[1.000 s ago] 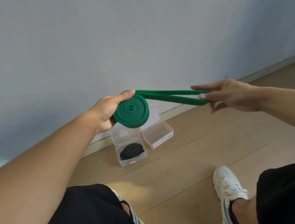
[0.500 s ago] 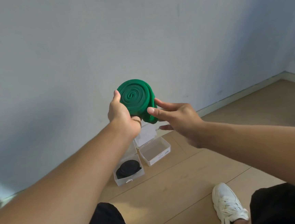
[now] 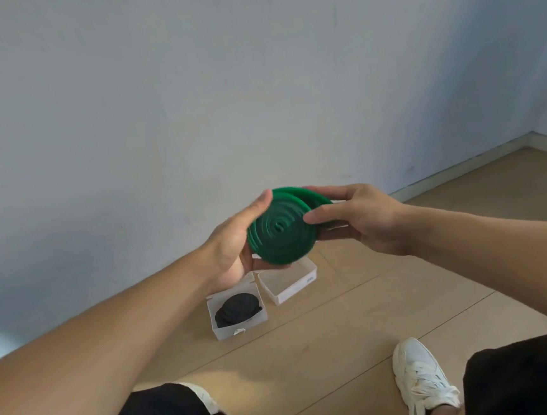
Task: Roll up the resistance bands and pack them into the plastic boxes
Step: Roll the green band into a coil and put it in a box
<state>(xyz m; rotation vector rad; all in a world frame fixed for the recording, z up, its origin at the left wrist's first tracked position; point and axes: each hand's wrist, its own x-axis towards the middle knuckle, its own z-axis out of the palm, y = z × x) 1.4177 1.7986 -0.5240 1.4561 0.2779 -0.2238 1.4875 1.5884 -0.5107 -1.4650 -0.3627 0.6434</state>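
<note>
A green resistance band (image 3: 281, 233) is coiled into a flat spiral disc, held in the air between both hands. My left hand (image 3: 235, 243) cups its left edge and underside, thumb on the top rim. My right hand (image 3: 359, 219) grips the right edge, thumb across the face. Below on the floor stand two clear plastic boxes with open lids. The left box (image 3: 222, 334) holds a rolled black band (image 3: 238, 309). The right box (image 3: 291, 291) has nothing in it and is partly hidden by the green coil.
The boxes sit on a wooden floor (image 3: 342, 333) close to a grey wall (image 3: 190, 98) with a pale skirting board. My knees in black shorts and white sneakers (image 3: 423, 383) frame the bottom of the view.
A second ago the band's loose tail stretched to my right hand. It is now wound fully onto the coil, and both hands have lowered the coil toward the boxes.
</note>
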